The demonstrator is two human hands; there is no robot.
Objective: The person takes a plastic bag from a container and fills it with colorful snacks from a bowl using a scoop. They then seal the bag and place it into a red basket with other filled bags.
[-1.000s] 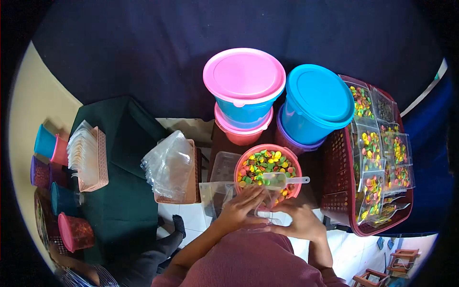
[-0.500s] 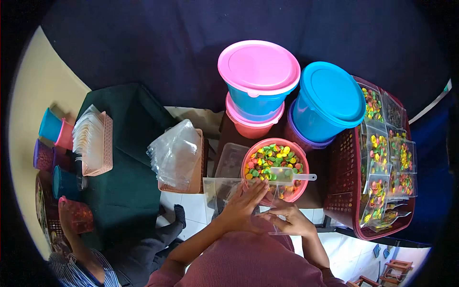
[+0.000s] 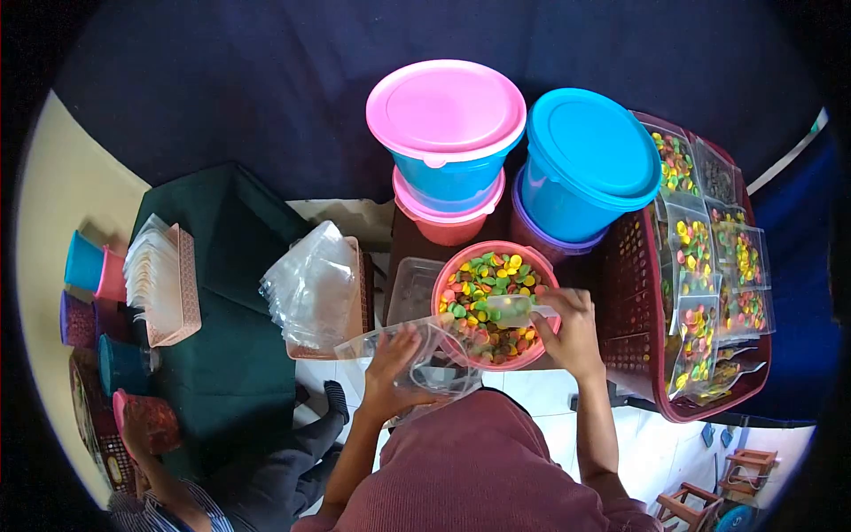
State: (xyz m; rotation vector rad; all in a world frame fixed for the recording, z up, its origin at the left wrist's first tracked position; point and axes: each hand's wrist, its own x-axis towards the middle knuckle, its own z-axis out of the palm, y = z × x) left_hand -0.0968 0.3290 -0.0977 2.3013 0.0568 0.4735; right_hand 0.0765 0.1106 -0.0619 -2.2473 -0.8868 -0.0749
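Head view: half-curled left hand (image 3: 387, 372) holds a clear bag (image 3: 450, 374) at the pink bowl (image 3: 496, 246), where the right hand (image 3: 574, 335) pinches a scoop (image 3: 509, 310); lidded tubs (image 3: 447, 111) crowd behind, a crimson basket (image 3: 626, 321) right.

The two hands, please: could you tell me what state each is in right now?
Left hand: holding a clear bag.
Right hand: closed on the scoop.

Your floor tiles (image 3: 643, 457) at lower right are bright, nearly washed out, while the navy curtain (image 3: 301, 97) stays dim. Glare streaks your stacked clear bags (image 3: 315, 284). Your right hand (image 3: 574, 335) looks slightly blurred. Distortion bows the left wall (image 3: 84, 177); black fills your corners.
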